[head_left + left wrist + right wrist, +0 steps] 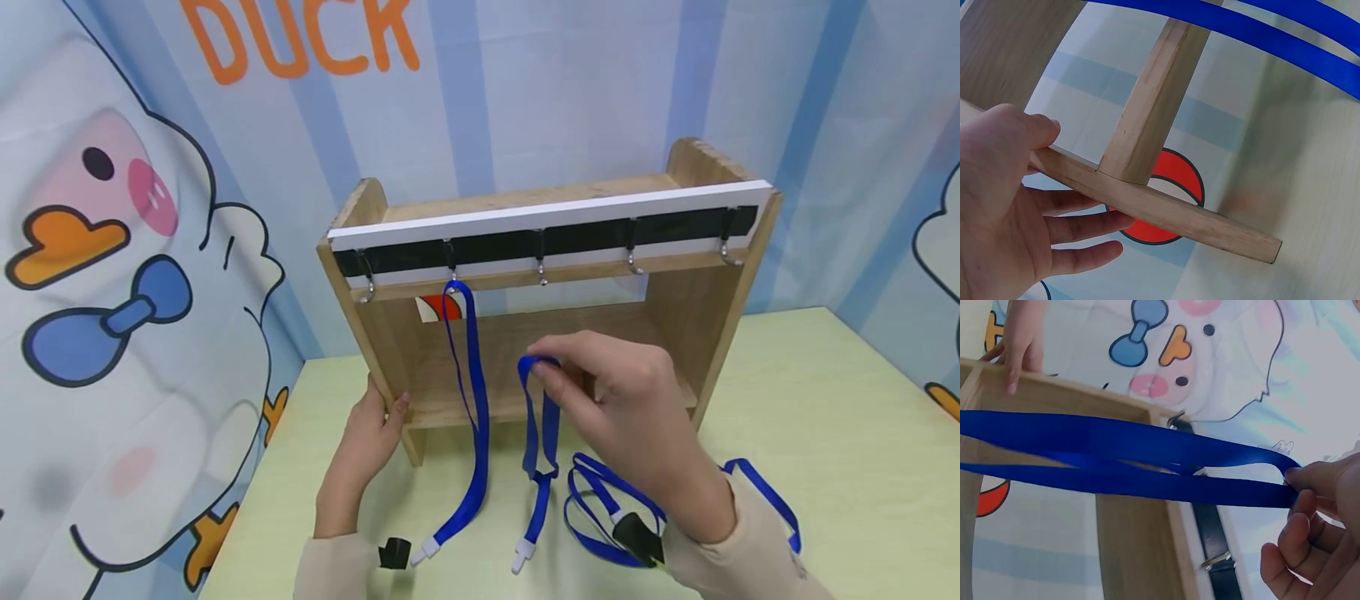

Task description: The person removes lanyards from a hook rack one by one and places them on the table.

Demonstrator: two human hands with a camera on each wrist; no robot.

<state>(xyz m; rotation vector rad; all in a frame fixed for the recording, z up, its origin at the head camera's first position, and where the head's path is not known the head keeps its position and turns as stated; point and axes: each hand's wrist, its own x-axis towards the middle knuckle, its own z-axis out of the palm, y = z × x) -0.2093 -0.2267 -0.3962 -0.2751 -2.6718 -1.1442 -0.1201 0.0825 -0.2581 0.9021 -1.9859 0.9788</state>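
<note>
The left hand (367, 437) grips the wooden rack (693, 317) by its left edge while the right hand (630, 408) pinches a blue lanyard (551, 425) in open room nearer, between a hanging strap (481, 417), left, and coiled strap (602, 494), near right.

I have the left hand (371, 429) gripping, lower left of centre; my right hand (626, 404) pinches, right of centre
</note>
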